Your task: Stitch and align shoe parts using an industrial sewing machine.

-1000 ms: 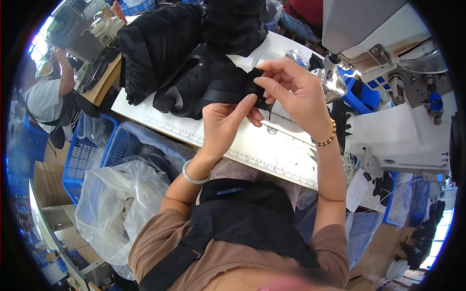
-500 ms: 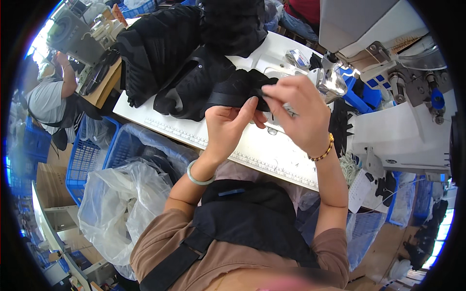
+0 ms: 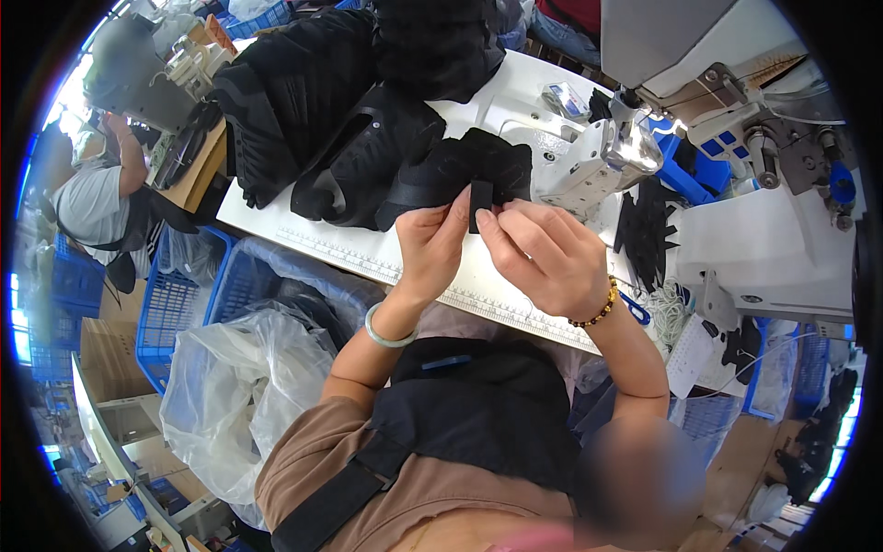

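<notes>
Pinching a small black fabric strip (image 3: pixel 480 204), both hands (image 3: pixel 432 244) (image 3: pixel 543 258) have lifted it clear of the white bench (image 3: pixel 368 253), twelve o'clock of the wrists.

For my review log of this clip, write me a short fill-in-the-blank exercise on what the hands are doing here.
1. Both hands pinch a small ____ strip of fabric.
2. The left hand wears a pale green ____ at the wrist.
3. The right hand has a ____ bracelet at its wrist.
4. The white table has a ____ printed along its near edge.

Missing words: black; bangle; beaded; ruler
</notes>
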Action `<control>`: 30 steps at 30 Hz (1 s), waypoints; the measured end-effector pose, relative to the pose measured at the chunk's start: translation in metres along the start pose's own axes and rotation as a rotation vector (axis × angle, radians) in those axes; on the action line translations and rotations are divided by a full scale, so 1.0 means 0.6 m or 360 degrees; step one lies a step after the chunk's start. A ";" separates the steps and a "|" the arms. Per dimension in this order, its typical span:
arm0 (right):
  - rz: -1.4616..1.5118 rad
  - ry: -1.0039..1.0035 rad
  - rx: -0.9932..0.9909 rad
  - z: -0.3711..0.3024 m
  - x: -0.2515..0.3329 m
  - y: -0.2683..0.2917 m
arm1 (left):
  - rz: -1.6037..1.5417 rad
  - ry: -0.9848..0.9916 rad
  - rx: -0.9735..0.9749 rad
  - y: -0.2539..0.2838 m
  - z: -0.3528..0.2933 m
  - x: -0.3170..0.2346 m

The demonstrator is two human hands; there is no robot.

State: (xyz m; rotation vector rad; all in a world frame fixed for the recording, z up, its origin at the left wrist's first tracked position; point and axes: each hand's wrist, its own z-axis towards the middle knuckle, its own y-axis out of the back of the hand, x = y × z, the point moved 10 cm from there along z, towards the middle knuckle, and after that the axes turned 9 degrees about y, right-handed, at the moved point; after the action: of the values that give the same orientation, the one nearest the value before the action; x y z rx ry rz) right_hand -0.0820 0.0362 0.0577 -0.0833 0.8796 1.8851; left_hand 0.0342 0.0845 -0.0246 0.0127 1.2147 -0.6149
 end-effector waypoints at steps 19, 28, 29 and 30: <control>0.0683 -0.0043 0.0347 0.072 0.111 -0.032 | -0.0818 0.0848 0.0022 0.156 0.038 -0.017; 0.0494 0.0229 0.0355 0.169 0.262 -0.397 | -0.0253 0.0059 -0.0619 0.560 0.099 -0.084; 0.0500 0.0223 0.0338 0.176 0.281 -0.436 | -0.0100 0.0143 -0.0674 0.608 0.107 -0.066; 0.0346 0.0168 0.0339 0.176 0.284 -0.474 | 0.0042 0.0226 -0.0717 0.642 0.120 -0.043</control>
State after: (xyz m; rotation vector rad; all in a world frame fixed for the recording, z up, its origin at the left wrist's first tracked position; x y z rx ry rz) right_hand 0.1000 0.2940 -0.0892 0.0455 1.1973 1.9878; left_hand 0.2642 0.3951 -0.0951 -0.3100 1.4671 -0.3101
